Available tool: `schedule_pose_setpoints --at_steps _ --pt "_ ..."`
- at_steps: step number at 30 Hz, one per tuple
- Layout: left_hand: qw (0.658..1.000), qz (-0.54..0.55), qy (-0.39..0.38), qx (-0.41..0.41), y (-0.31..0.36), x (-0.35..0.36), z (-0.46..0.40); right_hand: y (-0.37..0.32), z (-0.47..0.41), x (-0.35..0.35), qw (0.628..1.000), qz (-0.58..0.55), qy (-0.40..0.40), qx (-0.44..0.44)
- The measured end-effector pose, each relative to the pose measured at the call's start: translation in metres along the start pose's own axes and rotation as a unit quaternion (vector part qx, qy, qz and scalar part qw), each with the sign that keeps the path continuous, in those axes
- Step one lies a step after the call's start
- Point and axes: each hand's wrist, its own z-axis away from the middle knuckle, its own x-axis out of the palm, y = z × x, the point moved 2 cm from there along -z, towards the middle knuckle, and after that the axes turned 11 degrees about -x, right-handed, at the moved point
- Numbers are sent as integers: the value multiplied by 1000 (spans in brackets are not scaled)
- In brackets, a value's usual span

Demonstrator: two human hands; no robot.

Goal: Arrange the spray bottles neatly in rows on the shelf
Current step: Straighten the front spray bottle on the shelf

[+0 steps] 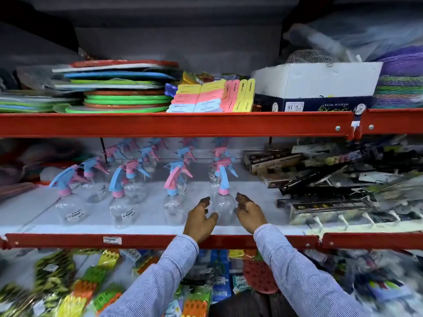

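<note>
both hands — left hand (199,219) and right hand (248,211) — flank the clear plastic spray bottle with pink collar (223,202), near right on the white shelf (148,227); each grip is wide, holding nothing. next i think: close on it gently, align its row.

You face a white shelf (146,227) with a red front rail (68,240). On it stand clear spray bottles (121,210) with pink and blue trigger heads, upright, in four rows running from front to back. The rightmost front bottle (224,203) sits near the shelf's front edge. Just right of the rows, dark boxes (274,161) lie piled at angles, with flat dark packs (327,202) and white hooks (343,219) in front of them. At the far left lies a blurred pink and red heap you cannot make out.
</note>
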Motion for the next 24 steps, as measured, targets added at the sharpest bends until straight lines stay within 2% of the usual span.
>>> schedule_pose_setpoints --at_steps 5,11,19,21,24 --pt "999 22 -31 -2 0 3 -2 -5 6 0 1000 -20 -13 -12" --pt "1000 17 -14 -3 -4 -3 8 -3 23 1 998 -68 -10 -12" --pt "1000 -3 -9 -4 -12 -5 22 0 39 3 997 -69 -7 -17" --pt "999 -23 19 19 -13 -11 28 0 47 4 999 -43 7 -32" --pt "989 -85 74 97 -19 -22 43 -6 68 5 990 31 87 -109"
